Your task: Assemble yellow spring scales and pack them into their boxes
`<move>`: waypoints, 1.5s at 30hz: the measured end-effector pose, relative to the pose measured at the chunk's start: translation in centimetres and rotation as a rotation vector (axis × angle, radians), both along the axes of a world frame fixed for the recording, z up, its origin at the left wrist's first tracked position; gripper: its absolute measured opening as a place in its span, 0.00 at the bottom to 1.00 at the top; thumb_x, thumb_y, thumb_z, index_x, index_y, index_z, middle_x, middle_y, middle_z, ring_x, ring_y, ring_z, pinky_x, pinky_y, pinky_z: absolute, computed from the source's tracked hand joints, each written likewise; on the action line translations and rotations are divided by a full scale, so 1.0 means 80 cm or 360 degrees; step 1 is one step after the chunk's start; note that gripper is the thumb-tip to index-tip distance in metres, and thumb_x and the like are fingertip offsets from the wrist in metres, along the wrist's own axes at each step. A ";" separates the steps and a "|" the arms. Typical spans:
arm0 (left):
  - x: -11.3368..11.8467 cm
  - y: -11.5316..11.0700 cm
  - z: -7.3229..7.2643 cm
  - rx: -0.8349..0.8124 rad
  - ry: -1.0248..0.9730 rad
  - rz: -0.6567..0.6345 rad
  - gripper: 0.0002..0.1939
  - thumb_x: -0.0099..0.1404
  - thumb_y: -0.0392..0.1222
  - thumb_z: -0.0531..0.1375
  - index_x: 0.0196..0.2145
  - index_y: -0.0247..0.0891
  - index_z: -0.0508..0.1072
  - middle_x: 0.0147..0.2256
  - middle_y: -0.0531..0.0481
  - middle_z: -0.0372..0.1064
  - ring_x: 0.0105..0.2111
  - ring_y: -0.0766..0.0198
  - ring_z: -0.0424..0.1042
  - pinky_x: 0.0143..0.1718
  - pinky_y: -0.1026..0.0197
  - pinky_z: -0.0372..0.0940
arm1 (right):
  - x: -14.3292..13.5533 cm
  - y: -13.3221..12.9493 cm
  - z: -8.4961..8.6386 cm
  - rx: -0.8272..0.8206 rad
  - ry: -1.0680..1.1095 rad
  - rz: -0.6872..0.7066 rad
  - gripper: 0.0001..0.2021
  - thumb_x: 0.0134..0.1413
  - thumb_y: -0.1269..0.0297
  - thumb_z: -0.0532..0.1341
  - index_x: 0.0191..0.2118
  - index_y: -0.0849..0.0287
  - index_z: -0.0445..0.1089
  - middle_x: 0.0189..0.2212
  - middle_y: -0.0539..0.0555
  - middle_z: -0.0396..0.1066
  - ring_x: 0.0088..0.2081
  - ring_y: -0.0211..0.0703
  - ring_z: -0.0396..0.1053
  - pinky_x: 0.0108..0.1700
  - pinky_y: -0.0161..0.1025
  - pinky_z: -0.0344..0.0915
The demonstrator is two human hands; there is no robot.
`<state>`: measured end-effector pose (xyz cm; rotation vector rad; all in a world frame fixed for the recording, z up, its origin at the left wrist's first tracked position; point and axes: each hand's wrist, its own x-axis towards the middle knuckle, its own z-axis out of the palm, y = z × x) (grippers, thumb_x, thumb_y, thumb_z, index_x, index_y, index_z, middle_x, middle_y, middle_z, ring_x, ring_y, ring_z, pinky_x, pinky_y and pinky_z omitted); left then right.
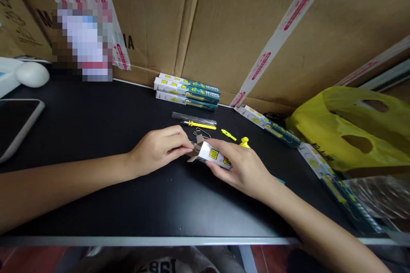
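Note:
A small white cardboard box (pixel 206 150) with yellow printed characters lies in the grip of my right hand (pixel 248 168), its end flaps open toward the left. My left hand (pixel 162 147) is closed in a pinch right at that open end. What its fingertips hold, if anything, is too small to make out. Just beyond the hands lie a clear plastic tube (pixel 194 118), a yellow rod with a metal end (pixel 205 126) and bent wire hooks (pixel 200 132). Further right are a slim yellow piece (pixel 228 135) and a yellow cap-like part (pixel 245 142), partly hidden by my right hand.
Several similar boxes (pixel 187 91) are stacked against the large cardboard carton (pixel 243 17). Others (pixel 269 126) lie along the right, beside a yellow plastic bag (pixel 320 123) and clear wrapping (pixel 378 196). At left are a phone-like device (pixel 19 123) and a white rounded object (pixel 32 74).

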<state>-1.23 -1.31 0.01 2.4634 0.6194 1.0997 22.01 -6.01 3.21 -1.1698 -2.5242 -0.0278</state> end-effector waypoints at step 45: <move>0.007 -0.001 -0.004 -0.0247 0.0020 0.0074 0.10 0.59 0.36 0.60 0.40 0.38 0.68 0.42 0.49 0.68 0.41 0.63 0.67 0.44 0.59 0.64 | 0.001 0.003 -0.011 0.0053 -0.0038 0.0065 0.22 0.59 0.58 0.59 0.56 0.58 0.59 0.44 0.55 0.75 0.39 0.43 0.75 0.37 0.37 0.70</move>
